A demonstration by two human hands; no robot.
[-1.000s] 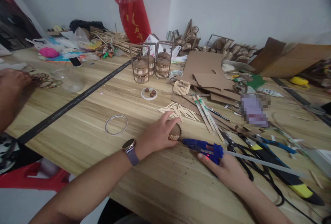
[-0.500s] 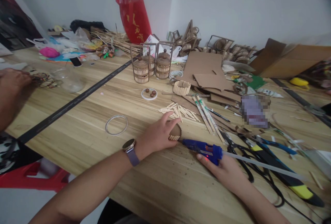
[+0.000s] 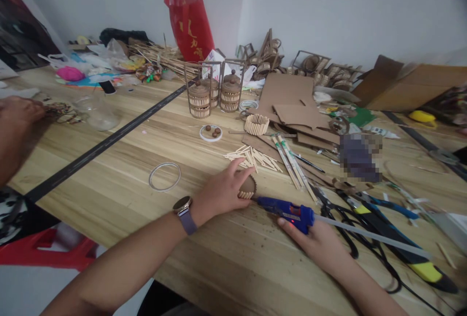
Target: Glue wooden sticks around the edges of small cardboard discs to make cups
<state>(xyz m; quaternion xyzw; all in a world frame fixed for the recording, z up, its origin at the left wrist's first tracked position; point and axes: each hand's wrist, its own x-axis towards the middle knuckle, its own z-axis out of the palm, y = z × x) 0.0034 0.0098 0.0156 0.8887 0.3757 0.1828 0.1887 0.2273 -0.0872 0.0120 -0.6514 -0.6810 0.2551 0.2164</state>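
A round brown piece (image 3: 247, 187) edged with short wooden sticks lies on the table, and my left hand (image 3: 226, 187) grips its left side between thumb and fingers. My right hand (image 3: 316, 240) is wrapped round a blue glue gun (image 3: 286, 212) with a lit red light and a clear glue stick out of its back. The gun's nozzle points left, close to the round piece's lower right edge. Behind my left hand is a loose pile of short sticks (image 3: 255, 157). A ring of upright sticks (image 3: 257, 124) stands farther back.
Scissors (image 3: 359, 228), blue-handled pliers (image 3: 392, 206) and a yellow-black cutter (image 3: 408, 253) lie at the right. Lidded stick baskets (image 3: 199, 99), cardboard (image 3: 286, 95) and a red bag (image 3: 189, 26) stand behind. Another person's hand (image 3: 22, 112) is at the far left.
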